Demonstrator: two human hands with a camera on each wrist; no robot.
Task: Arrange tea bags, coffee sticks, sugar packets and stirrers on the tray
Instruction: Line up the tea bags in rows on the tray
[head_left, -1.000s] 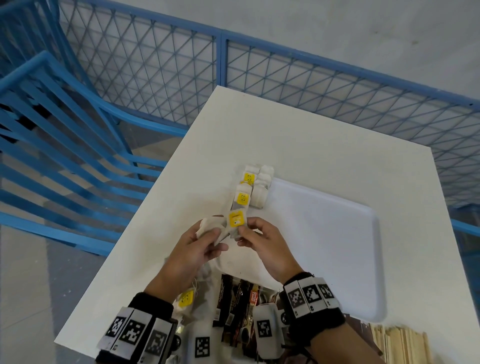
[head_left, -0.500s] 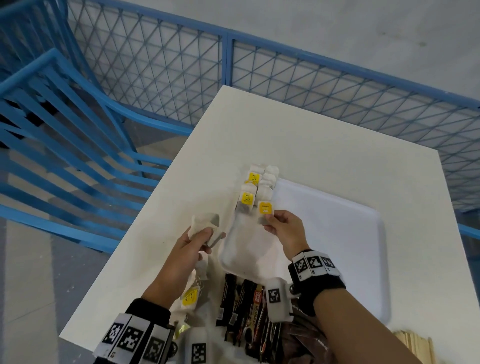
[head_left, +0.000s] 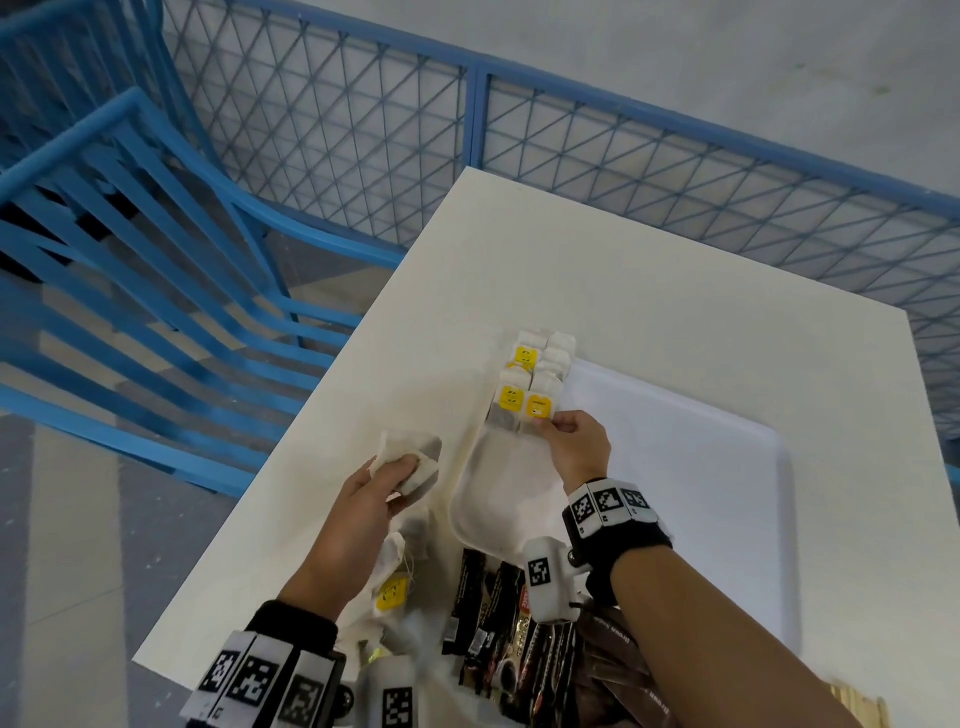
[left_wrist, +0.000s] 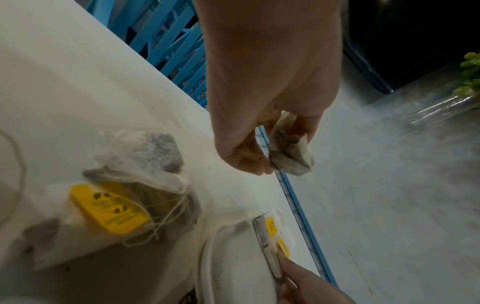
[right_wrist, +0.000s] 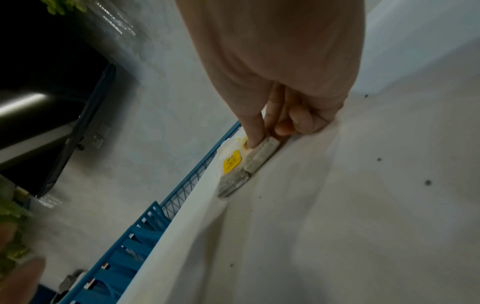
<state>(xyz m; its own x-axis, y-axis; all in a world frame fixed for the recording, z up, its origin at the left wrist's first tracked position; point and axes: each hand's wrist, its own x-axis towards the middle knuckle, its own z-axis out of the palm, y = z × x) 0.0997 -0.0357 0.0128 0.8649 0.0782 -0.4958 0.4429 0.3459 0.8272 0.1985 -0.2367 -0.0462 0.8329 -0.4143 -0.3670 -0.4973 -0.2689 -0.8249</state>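
The white tray (head_left: 727, 493) lies on the table. Tea bags with yellow tags (head_left: 524, 358) stand in two rows at its far left corner. My right hand (head_left: 549, 423) pinches the nearest tea bag (head_left: 537, 406) of the right row, and in the right wrist view its fingertips (right_wrist: 253, 142) sit on that tea bag (right_wrist: 262, 153) against the tray wall (right_wrist: 207, 205). To the left of the tray, above the table, my left hand (head_left: 402, 470) grips a small bunch of tea bags (head_left: 413, 452), also seen as a crumpled tea bag (left_wrist: 289, 158) in the left wrist view.
Loose tea bags (head_left: 395, 577) lie on the table under my left arm; one has a yellow tag (left_wrist: 111, 207). Dark coffee sticks (head_left: 498, 623) and brown sugar packets (head_left: 618, 670) lie at the near edge, wooden stirrers (head_left: 857, 706) at the bottom right. A blue mesh fence (head_left: 467, 130) stands beyond.
My right hand took a tea bag from beside the left hand and carried it forward to the near end of the row on the tray. The left hand drew back left with its bunch.
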